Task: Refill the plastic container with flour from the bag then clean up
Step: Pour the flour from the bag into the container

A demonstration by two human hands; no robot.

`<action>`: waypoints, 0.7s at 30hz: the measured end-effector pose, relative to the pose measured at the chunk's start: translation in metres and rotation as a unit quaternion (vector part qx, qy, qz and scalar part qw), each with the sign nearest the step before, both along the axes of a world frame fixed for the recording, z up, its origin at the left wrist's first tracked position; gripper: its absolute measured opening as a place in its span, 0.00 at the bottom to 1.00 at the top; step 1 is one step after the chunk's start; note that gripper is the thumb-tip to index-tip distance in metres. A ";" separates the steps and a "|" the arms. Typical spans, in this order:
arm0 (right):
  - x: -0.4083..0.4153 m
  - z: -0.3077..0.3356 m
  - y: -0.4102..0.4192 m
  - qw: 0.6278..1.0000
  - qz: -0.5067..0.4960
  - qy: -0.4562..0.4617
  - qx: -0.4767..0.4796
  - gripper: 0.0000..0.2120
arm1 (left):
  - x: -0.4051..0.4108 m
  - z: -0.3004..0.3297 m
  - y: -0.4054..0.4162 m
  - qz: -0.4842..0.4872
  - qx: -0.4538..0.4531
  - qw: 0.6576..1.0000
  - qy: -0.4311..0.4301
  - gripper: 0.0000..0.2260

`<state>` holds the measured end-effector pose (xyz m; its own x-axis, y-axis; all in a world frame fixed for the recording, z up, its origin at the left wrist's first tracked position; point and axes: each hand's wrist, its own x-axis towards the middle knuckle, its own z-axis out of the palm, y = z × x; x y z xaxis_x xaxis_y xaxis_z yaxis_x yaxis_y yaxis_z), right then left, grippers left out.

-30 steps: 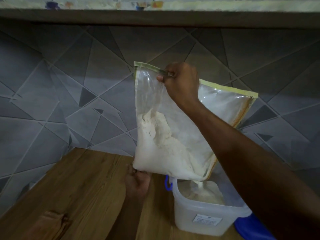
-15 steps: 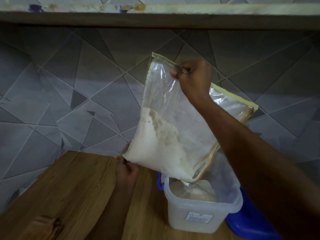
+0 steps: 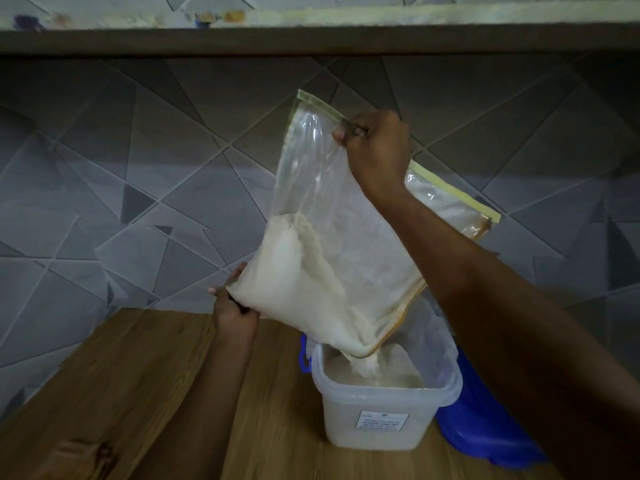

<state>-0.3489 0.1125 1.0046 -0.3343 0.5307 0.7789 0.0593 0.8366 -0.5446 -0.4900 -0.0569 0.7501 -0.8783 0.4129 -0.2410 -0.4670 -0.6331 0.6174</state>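
Observation:
A clear plastic bag (image 3: 322,216) half full of white flour (image 3: 294,282) hangs tilted above the translucent plastic container (image 3: 381,417). Its lower corner points into the container and flour streams out onto the pile inside. My right hand (image 3: 375,147) grips the bag's yellow-edged top seam. My left hand (image 3: 235,311) pinches the bag's lower left corner, raised above the counter. The container stands open on the wooden counter (image 3: 138,393) and carries a white label on its front.
A blue lid (image 3: 485,431) lies behind and to the right of the container, partly hidden by my right arm. A grey tiled wall (image 3: 138,185) rises just behind the counter. A shelf (image 3: 311,39) runs overhead.
My left hand has lifted the bag's lower left corner higher, tipping the bag more steeply to the right. The flour has slid toward the lower corner over the container.

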 end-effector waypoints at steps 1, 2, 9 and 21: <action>0.002 0.000 0.002 1.000 0.007 -0.009 0.001 0.06 | 0.002 0.002 -0.001 -0.011 0.009 1.000 0.010 0.25; 0.003 0.000 0.005 1.000 0.017 -0.023 0.003 0.06 | 0.005 0.006 -0.002 -0.012 -0.007 1.000 0.016 0.23; 0.007 0.001 0.009 0.999 0.033 -0.027 0.012 0.05 | 0.001 0.007 0.002 -0.015 -0.006 1.000 0.023 0.24; 0.012 0.008 0.014 0.999 0.040 -0.013 0.024 0.08 | -0.008 0.028 0.011 0.011 0.063 0.998 -0.028 0.33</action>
<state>-0.3374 0.1269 1.0130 -0.3950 0.4645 0.7926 0.0057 0.8640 -0.5035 -0.4978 -0.0456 0.7786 -0.8741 0.4232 -0.2383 -0.4837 -0.7144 0.5056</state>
